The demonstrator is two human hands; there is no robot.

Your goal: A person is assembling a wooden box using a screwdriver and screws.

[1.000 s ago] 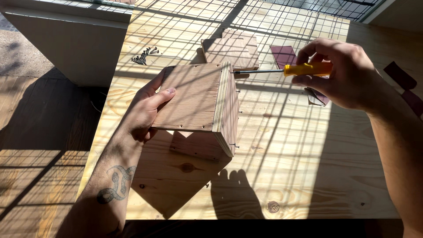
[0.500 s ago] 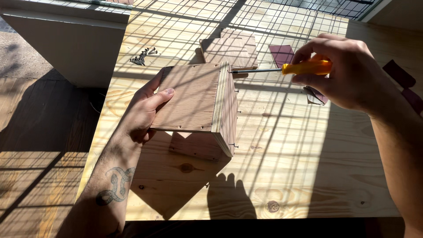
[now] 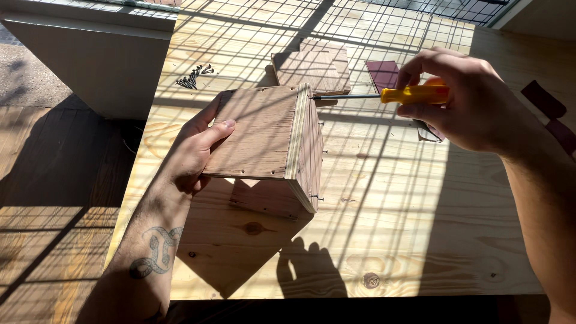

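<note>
Wood box x1, L hand gripping | R hand clamped on yellow screwdriver x1

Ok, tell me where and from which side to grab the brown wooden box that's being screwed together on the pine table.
Probably best to grip the brown wooden box by its flat top panel and near face, coming from the left, as the left hand does. The right side should stay clear: the side panel there has screws sticking out, and the right hand brings in the yellow-handled screwdriver from that side.
</note>
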